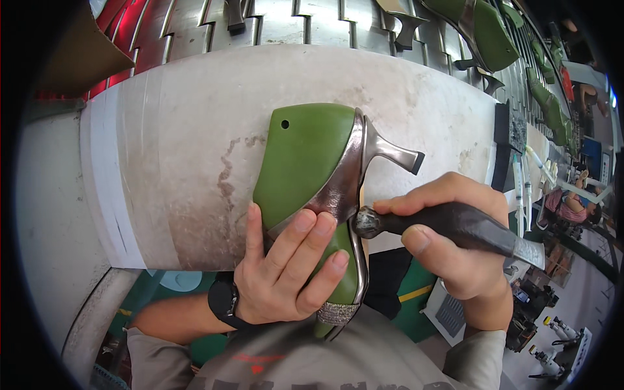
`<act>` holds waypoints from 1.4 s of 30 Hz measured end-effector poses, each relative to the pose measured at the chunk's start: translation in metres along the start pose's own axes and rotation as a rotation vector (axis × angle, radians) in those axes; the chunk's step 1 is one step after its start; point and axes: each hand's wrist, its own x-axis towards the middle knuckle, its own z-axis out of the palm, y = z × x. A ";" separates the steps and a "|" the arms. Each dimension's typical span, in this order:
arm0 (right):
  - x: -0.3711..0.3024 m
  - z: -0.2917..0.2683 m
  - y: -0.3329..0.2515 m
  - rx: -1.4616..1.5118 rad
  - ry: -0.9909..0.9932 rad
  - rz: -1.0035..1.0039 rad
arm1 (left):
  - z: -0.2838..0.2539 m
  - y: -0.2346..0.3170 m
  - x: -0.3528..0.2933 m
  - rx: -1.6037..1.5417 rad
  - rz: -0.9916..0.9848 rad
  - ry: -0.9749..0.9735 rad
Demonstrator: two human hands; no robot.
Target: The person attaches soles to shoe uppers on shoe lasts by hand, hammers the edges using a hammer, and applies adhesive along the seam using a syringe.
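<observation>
A high-heeled shoe in dark metallic leather (341,185) sits on a green shoe last (311,146). It lies on its side, with its silver heel (393,153) pointing right and its glittery toe band (339,313) toward my body. My left hand (283,273) rests over the middle of the shoe, fingers spread along its side, holding it down. In my right hand (465,260) is a dark-handled tool (455,227) with a rounded metal knob and a flat silver end. The knob touches the sole edge at the arch, just below the heel.
Under the shoe is a stained pale work surface (188,130). Beyond it runs a slatted metal conveyor (279,26) with more heels and a green last with a shoe (487,39). Syringes (522,188) lie at the right. A cardboard piece (78,52) stands at the far left.
</observation>
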 end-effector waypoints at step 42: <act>-0.073 0.050 0.051 0.295 0.418 -0.158 | -0.032 -0.022 0.079 -0.040 0.339 -0.305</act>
